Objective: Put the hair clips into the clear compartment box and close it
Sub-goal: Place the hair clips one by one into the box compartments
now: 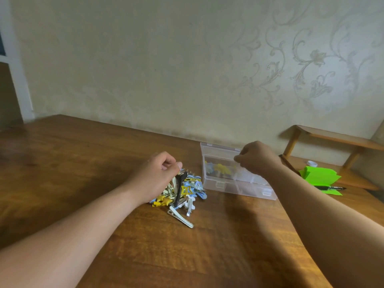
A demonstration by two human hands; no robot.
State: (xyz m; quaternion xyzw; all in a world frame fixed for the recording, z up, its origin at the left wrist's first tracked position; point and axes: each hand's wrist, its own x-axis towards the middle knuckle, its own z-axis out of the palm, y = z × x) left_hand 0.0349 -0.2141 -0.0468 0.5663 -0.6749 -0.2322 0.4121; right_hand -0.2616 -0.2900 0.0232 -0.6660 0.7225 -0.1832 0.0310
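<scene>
Sorting seen from the head camera: the heap of coloured plastic and metal hair clips (184,193) on the brown wooden table (83,163) is picked at by the left hand (158,175), its fingers curled and thumb to fingertip. Whether a clip is held cannot be told. To the right lies the open clear plastic compartment box (228,187), overhung by the curled right hand (254,157), its hold hidden. Clips are best released low inside one compartment.

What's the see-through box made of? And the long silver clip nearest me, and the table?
The box looks like clear, smooth plastic: coloured clips show through its walls. The long silver clip seems to be shiny metal, glinting pale grey. The table looks like polished wood, brown with grain lines, though possibly veneer.
</scene>
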